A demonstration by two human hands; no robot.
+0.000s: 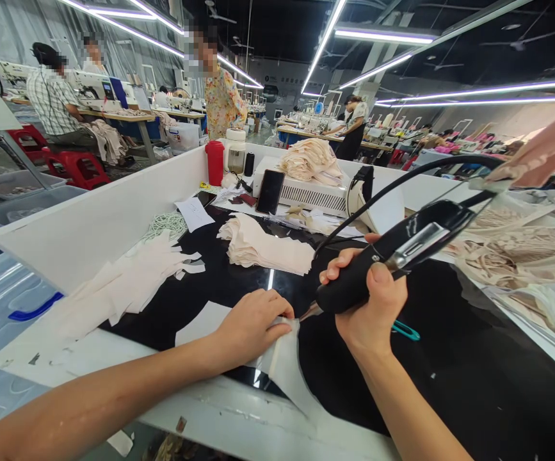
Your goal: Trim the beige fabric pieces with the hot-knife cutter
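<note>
My left hand (258, 323) lies on a pale fabric piece (287, 358), thumb and fingers closed at its edge. Part of the cloth is hidden under the hand, and its lower end drapes over the table's front edge. In my right hand (373, 301) is a black corded tool (349, 288) that looks like a hot knife, with a metal lever along its body. Its narrow metal tip points left and meets or nearly meets the fabric edge beside my left fingertips. A stack of cream fabric pieces (270, 246) lies just beyond my hands.
Loose pale cut pieces (133, 282) cover the left side. A phone (270, 192) leans against a white machine (313, 192) at the back, near a red bottle (214, 163). A teal clip (406, 330) lies right. The cord (402, 179) arches overhead right. Co-workers sit and stand beyond.
</note>
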